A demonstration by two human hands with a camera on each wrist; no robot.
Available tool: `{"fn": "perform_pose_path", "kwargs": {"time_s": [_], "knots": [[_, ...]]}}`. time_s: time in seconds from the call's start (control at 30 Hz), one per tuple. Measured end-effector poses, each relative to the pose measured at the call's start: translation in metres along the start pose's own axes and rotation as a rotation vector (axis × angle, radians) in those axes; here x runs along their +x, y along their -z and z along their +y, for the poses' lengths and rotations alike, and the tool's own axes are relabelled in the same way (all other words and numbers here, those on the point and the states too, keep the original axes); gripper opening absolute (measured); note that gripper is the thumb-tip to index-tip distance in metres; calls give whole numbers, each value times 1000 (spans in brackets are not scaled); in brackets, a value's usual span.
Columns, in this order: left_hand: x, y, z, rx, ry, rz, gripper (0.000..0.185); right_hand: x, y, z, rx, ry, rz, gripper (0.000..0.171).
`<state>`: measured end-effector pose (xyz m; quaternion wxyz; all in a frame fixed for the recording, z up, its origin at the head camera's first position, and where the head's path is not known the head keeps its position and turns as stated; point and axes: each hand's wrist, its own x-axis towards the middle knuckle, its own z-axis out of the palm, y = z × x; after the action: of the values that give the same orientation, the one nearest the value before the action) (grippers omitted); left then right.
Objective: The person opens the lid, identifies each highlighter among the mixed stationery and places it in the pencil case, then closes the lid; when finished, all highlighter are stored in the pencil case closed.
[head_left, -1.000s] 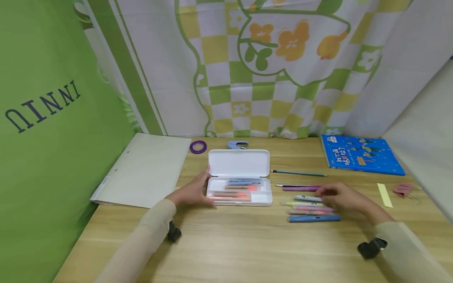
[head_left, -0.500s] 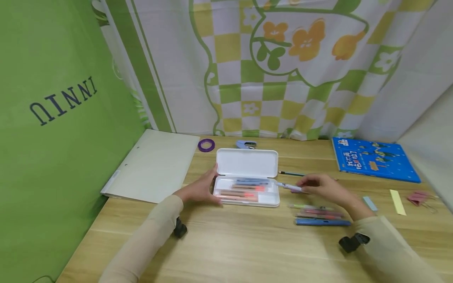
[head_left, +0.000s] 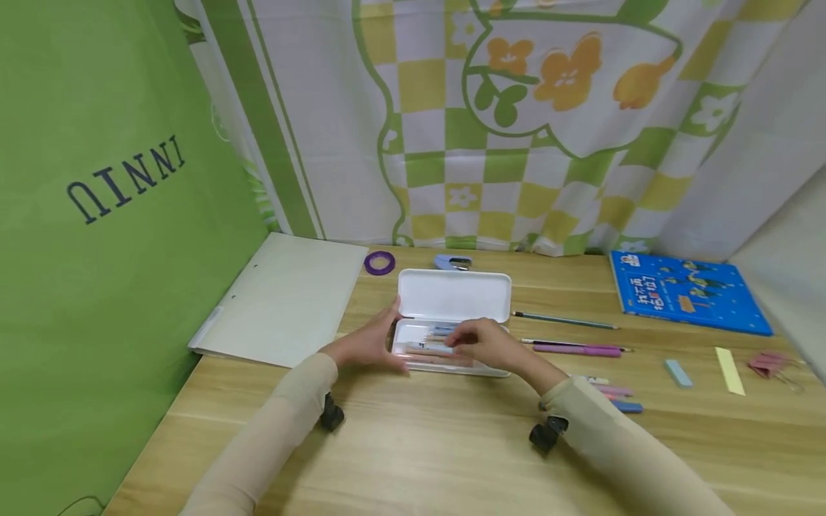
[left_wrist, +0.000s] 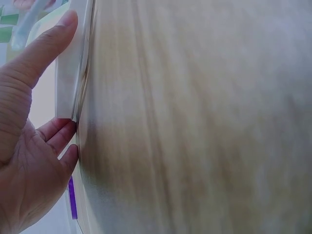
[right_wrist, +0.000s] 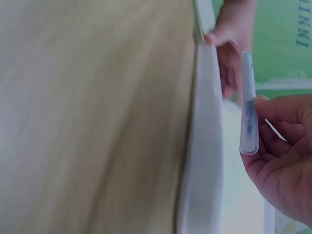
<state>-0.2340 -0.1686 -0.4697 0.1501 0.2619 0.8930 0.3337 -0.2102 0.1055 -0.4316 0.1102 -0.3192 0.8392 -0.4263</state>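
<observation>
Holding white pen [right_wrist: 248, 105] over pencil case [head_left: 452, 295], left hand [head_left: 364, 344] steadying.

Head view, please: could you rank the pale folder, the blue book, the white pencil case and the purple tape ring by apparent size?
1. pale folder
2. blue book, though nearness to the camera may skew this against the case
3. white pencil case
4. purple tape ring, clearly smallest

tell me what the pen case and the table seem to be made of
Case: looks like hard white plastic, smooth and matte, with rounded moulded corners and a thin rim. Table: pale wood grain with a low sheen; solid wood or laminate, the look leaves that open.
</observation>
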Motion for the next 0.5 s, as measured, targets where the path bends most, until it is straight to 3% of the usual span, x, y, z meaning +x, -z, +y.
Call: {"fn": "perform_pose_path", "kwargs": {"time_s": [0.23, 0.5], "knots": [[0, -3, -6, 10, -16, 28, 141, 14, -23, -4, -42, 35, 3, 9], [3, -3, -2, 25, -19, 12, 141, 11, -28, -1, -115, 92, 33, 9]]}}
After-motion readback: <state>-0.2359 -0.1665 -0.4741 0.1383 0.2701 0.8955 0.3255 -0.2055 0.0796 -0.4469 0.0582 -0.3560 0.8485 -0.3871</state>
